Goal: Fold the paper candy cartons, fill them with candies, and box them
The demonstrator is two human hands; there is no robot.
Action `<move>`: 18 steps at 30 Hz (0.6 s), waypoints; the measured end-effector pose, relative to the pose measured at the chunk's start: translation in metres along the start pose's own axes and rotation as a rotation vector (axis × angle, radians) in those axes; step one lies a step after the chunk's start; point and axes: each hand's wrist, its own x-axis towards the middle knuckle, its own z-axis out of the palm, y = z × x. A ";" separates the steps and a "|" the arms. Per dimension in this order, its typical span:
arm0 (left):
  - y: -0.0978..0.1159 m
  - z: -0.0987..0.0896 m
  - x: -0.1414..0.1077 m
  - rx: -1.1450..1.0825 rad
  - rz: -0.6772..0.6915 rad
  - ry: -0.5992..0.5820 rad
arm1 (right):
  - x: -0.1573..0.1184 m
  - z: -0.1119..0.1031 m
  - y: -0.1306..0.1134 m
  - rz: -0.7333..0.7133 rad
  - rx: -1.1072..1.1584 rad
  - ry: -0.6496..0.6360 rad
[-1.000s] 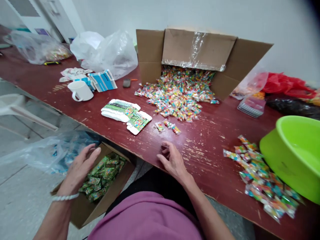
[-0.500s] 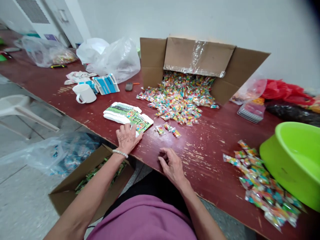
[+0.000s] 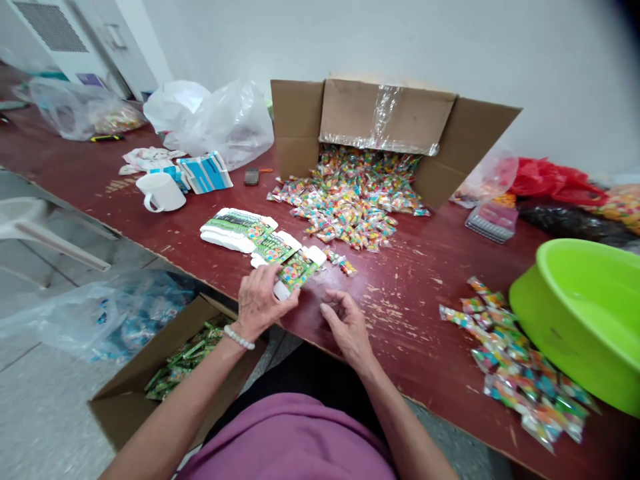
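Note:
My left hand (image 3: 263, 300), with a beaded bracelet at the wrist, grips the lower edge of a flat green printed carton (image 3: 299, 268) between thumb and fingers. Behind it lie another flat carton (image 3: 276, 248) and a stack of the same cartons (image 3: 237, 229). To the right, my right hand (image 3: 349, 325) rests near the table's front edge, fingers loosely curled with a gap at the thumb and nothing between them. A few wrapped candies (image 3: 343, 263) lie just beyond the hands, partly behind the held carton.
An opened cardboard box (image 3: 385, 117) spills wrapped candies (image 3: 350, 207) at the back. At right are a green basin (image 3: 555, 313) and more candy packets (image 3: 520, 360). A white mug (image 3: 163, 192) stands at left; a box of green packets (image 3: 120, 407) sits below the table (image 3: 415, 300).
My left hand has moved slightly right and nearer me, drawing one carton off the others. The right hand has stayed nearly in place. The whole view has shifted a little.

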 end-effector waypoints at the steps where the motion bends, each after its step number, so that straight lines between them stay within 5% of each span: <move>1: 0.006 -0.001 -0.005 -0.053 0.011 -0.022 | 0.001 0.001 -0.002 0.047 0.092 0.013; 10: 0.029 0.014 -0.019 -0.218 0.096 -0.218 | 0.004 0.000 -0.009 0.136 0.356 0.105; 18: 0.040 -0.001 -0.005 -0.440 -0.213 -0.423 | 0.003 -0.004 0.002 0.093 0.275 0.032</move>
